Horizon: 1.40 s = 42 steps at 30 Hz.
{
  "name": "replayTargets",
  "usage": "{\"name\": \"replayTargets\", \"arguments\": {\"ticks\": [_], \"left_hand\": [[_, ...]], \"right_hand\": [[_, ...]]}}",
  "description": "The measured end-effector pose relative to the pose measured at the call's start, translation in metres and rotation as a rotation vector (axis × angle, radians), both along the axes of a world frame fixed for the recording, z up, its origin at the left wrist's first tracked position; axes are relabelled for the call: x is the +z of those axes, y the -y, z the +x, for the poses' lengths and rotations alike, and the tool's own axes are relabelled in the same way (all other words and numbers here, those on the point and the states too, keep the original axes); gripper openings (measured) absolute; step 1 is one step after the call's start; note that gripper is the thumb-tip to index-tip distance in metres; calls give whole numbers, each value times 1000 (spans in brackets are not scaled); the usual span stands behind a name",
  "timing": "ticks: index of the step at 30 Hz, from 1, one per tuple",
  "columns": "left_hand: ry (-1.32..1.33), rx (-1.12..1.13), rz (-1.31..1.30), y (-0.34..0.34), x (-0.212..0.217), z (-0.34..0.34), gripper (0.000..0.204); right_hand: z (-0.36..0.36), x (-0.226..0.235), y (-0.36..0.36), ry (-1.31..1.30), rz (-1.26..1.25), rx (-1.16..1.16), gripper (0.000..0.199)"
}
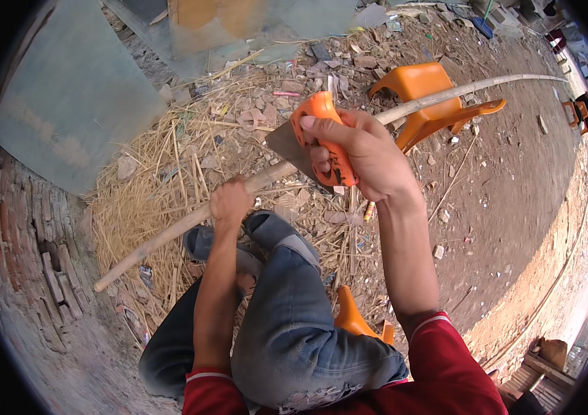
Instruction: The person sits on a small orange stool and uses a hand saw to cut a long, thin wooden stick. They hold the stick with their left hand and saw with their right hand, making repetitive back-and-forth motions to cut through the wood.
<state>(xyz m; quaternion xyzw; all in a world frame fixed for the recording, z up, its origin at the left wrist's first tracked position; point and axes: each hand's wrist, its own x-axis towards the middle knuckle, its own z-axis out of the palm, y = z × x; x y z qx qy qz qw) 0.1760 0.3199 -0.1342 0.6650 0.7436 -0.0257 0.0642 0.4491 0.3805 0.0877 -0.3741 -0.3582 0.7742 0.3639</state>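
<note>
Left hand [231, 200]: closed round the pole [183, 227], left of centre in the frame.
Right hand [377, 155]: wrapped round the orange handle [339, 164] of the saw [290, 149], upper middle of the frame.
Pole: running from lower left to upper right, passing behind the saw; narrowing toward the upper right; by its look stiff and fairly light for its length, but awkward to balance; rather smooth, so perhaps apt to roll; best gripped on the thicker lower-left part.
Saw: across the pole in this view, actual contact impossible to tell; probably light, with a hard handle and a thin blade likely to bend sideways; best held by the handle alone.
Containers: slatted wooden thing [549, 366] at lower right, perhaps a crate; contents too small to make out.
Around: straw [124, 218] at left, orange chair [425, 81] at upper right.
</note>
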Motion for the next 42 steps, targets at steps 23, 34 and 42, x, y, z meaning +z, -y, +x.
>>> {"name": "replayTargets", "arguments": {"ticks": [23, 34, 42], "left_hand": [[97, 23, -237, -27, 47, -1, 37], [99, 41, -276, -35, 49, -3, 36], [127, 31, -300, -39, 64, -4, 33]], "right_hand": [[66, 20, 86, 539, 606, -441, 30], [60, -50, 200, 797, 375, -233, 22], [68, -24, 237, 821, 327, -155, 20]]}}
